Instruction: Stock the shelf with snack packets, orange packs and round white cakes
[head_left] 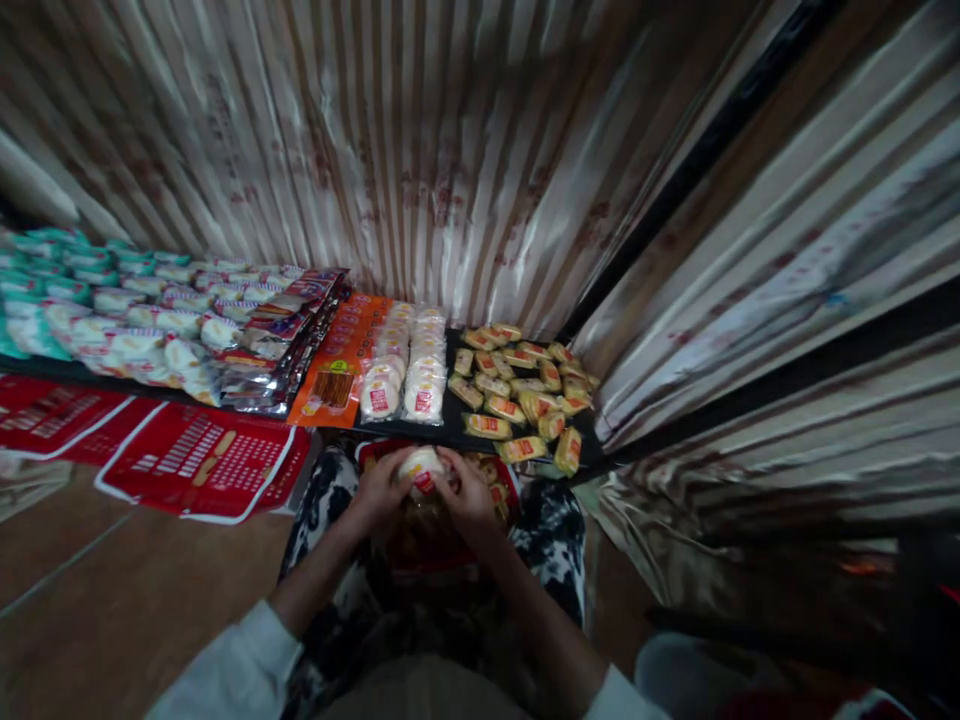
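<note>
Between my two hands is a round white packaged snack [421, 466] with a red label. My left hand [384, 490] grips its left side, and my right hand [466, 498] grips the right side. Below them, on my lap, a red container or bag [513, 478] holds more small snack packs, mostly hidden by my hands and forearms. Just beyond my hands, two rows of similar white snack packs [424, 385] lie on a dark shelf [465, 434].
Loose yellow snack packs [517, 385] are scattered at right. An orange bag [334, 385], stacked pouches [262, 370], white packs [142, 345] and green packs [52, 265] extend leftward. Red printed packaging [202, 455] hangs below the shelf. Pleated curtains [360, 150] stand behind.
</note>
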